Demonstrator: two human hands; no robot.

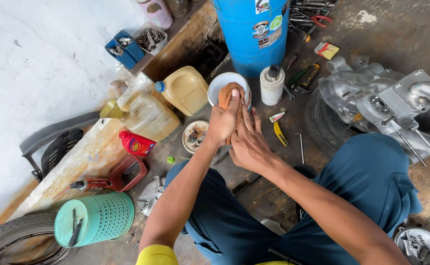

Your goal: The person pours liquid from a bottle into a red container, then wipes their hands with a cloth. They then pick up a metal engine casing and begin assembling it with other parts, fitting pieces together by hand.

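Fingers (pixel 234 105) of the left hand (pixel 223 125) are curled tight around an orange-brown rag (pixel 230 95). They press the rag onto the right hand (pixel 248 145). The right hand lies flat and open, its fingers (pixel 250 118) stretched out and holding nothing. The rag runs long-ways along those fingers, from the knuckles up past the fingertips. It sits just above the rim of a white tub (pixel 220 83). The left hand is the one on the rag; the right hand is under it.

Around the hands, on the dirty floor (pixel 411 29), a blue barrel (pixel 251 41) stands behind the tub. A white bottle with a black cap (pixel 272 86) stands just beside the tub. Two yellowish jugs (pixel 168 105) lie toward the wall. A red bottle (pixel 135 144) lies near them. A grey engine part (pixel 381 105) rests on a tyre (pixel 323 122) to the right. A green basket (pixel 97 218) lies on its side near the lower left corner.
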